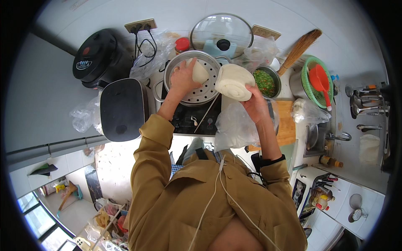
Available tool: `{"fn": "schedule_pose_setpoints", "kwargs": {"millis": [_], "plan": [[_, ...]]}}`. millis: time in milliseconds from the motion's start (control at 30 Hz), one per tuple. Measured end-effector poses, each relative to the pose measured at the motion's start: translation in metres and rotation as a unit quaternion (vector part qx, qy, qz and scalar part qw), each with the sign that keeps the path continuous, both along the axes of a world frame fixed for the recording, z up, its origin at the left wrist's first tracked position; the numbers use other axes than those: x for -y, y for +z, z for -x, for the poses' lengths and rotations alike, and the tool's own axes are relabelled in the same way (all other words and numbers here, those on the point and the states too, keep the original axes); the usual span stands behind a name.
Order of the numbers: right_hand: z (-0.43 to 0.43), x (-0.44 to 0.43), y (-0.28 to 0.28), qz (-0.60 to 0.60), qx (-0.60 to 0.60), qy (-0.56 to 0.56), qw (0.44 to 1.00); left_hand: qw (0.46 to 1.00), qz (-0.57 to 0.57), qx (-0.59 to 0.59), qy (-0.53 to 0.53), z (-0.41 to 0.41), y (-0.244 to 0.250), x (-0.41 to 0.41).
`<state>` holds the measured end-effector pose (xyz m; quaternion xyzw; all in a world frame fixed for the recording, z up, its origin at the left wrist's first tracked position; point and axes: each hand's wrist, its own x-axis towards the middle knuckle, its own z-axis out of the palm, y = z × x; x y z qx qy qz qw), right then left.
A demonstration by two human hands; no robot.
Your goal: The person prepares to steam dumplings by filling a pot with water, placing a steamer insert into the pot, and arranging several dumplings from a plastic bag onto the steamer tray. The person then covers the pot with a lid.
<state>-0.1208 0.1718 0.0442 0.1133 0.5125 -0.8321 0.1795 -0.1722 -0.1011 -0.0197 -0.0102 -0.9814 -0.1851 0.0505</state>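
Observation:
My left hand (182, 80) reaches into a perforated metal steamer (203, 93). Its fingers and thumb spread around a white bun (200, 72) lying there, partly hidden by the hand. To the right, my right hand (256, 105) holds up a larger white bun (235, 82) with a spiral of layers on its side. This second bun hangs beside the steamer's right rim. A clear plastic bag (234, 125) is below it, partly behind my right forearm. The steamer stands on a black induction cooktop (180, 117), where a chopstick (205, 114) leans against its lower edge.
A glass lid (221, 28) leans on the wall behind. Left are a black pressure cooker (97, 59) and a dark-lidded appliance (122, 109). Right are a metal pot of chopped greens (264, 82), a wooden board (285, 117), a green colander (314, 94) and a sink (315, 141).

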Motion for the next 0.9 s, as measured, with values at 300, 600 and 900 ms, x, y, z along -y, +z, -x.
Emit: {"fn": "schedule_pose_setpoints", "kwargs": {"millis": [300,600,900], "plan": [[-0.007,0.007,-0.008,0.002,0.011,-0.028,1.000,0.989,-0.096,-0.078,0.081,0.015,-0.014,-0.026],[0.007,0.040,-0.013,-0.004,-0.005,0.008,1.000,0.917,-0.385,-0.102,0.027,0.000,0.013,0.048],[0.019,0.143,-0.040,-0.032,0.016,0.063,0.997,0.896,-0.436,-0.060,0.067,-0.052,0.025,0.090]]}}
